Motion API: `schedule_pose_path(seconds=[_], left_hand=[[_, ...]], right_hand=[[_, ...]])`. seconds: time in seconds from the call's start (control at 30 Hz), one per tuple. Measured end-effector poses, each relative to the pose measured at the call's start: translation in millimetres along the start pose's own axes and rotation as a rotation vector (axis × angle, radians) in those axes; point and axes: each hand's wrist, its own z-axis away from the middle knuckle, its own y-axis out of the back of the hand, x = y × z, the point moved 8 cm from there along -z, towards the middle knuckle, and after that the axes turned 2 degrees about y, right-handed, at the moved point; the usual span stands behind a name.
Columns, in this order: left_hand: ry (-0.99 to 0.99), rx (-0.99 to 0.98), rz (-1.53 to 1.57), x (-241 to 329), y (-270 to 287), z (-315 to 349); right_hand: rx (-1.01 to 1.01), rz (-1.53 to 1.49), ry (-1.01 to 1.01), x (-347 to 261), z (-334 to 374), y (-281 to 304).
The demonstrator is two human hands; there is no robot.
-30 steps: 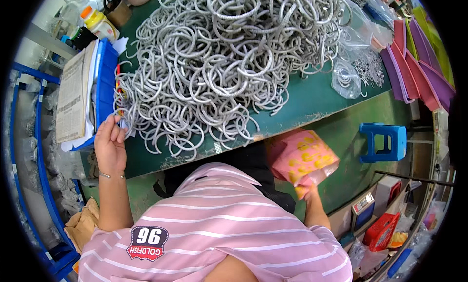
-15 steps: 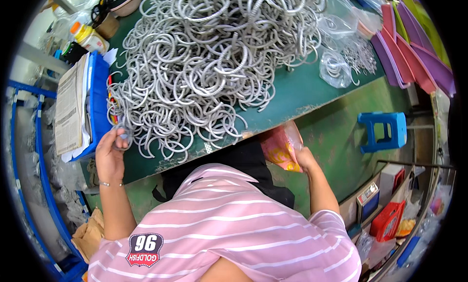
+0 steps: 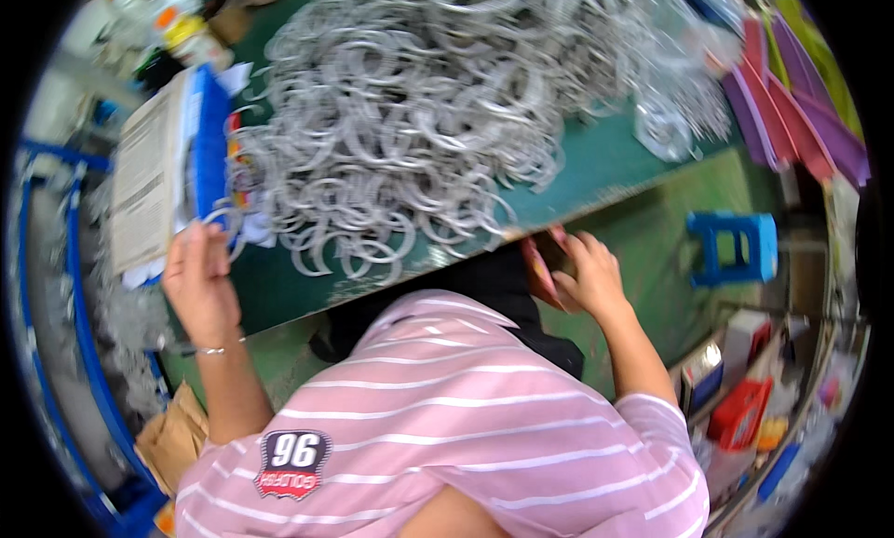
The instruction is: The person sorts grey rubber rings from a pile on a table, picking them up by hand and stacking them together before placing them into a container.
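A large pile of pale grey ribbed C-shaped rings [image 3: 410,119] covers much of the green table, blurred by motion. My left hand [image 3: 200,287] is at the table's left front, beside a blue box file, with its fingers closed on one grey ring [image 3: 222,213] at the fingertips. Just off the front edge, my right hand [image 3: 593,275] grips a pink and yellow pouch [image 3: 538,275] between thumb and fingers. Most of the pouch is hidden behind the hand and below the table edge.
The blue box file [image 3: 212,147] holds papers at the left. Clear plastic bags [image 3: 663,128] lie at the table's right, near pink and purple bins [image 3: 778,105]. A blue stool [image 3: 734,249] stands on the green floor. Blue shelving [image 3: 88,296] is at far left.
The view has shifted, and the picture is blurred. My left hand has drawn slightly back with the ring. My right hand has moved up toward the table edge, and less of the pouch shows.
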Motion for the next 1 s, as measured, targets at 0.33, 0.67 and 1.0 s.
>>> schedule_pose_path(seconds=[0.33,0.67,1.0], left_hand=[[0.273,-0.079,0.393,-36.0,0.3,28.9],[0.286,-0.193,-0.007,-55.4,8.5,62.7],[-0.298,-0.014,-0.779,-34.5,-3.9,41.7]], right_hand=[[-0.002,-0.394,0.771,-201.8,-36.1,79.2],[0.03,0.021,1.18,-333.7,-85.6,30.2],[0.134,-0.3,1.03,-330.4,-98.5,44.1]])
